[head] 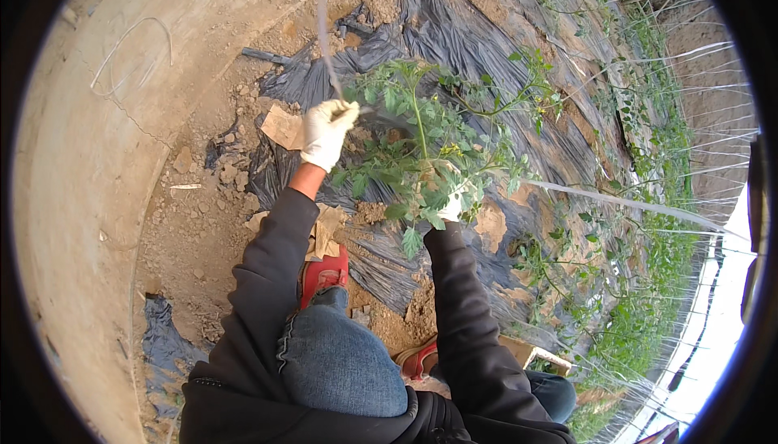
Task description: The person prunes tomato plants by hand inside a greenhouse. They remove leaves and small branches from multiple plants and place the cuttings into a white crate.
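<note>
A tomato plant [419,122] with green leaves and small yellow flowers stands in front of me. To the left of its stem, my left hand [330,132], in a white glove, pinches a thin plastic twine [326,49] that runs up and away. My right hand [450,198], gloved as well, is among the lower leaves beside the stem; foliage covers its fingers, so its grip cannot be told. Another length of pale twine [632,202] stretches from near the right hand towards the far right.
Black plastic mulch film [450,31] lies wrinkled over the soil. An earthen wall [79,201] curves along the left, with a loop of white cord [130,37] against it. More tomato plants [638,316] and strings line the right side. A box [535,354] stands beside my legs.
</note>
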### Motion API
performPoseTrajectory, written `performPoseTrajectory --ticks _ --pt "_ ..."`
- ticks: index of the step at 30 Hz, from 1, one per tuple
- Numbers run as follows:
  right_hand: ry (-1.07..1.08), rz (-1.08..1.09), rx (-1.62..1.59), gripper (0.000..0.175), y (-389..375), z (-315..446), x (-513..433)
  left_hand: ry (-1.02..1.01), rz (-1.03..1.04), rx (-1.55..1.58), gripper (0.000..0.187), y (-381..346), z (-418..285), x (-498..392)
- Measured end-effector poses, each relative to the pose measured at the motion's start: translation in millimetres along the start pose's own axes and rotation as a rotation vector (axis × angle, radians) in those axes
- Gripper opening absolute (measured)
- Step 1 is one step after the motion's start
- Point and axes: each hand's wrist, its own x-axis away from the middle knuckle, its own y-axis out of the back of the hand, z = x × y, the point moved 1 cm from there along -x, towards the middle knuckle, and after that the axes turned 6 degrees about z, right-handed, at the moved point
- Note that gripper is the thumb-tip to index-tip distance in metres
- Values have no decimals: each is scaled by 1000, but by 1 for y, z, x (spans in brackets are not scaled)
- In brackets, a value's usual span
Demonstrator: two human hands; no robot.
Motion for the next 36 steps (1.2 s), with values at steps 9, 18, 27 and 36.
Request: performPoseTrajectory --ticks 9,18,27,36 --pt "-110 -181 -213 33 -22 -10 -3 216 374 538 26 -89 40 34" --pt "-58 -233 -321 39 -1 74 -2 201 338 610 19 -100 49 47" --pt "-413 -64 330 30 177 157 42 95 442 865 22 -96 72 30" --pt "109 697 -130 23 185 101 -155 315 566 679 23 -84 43 34"
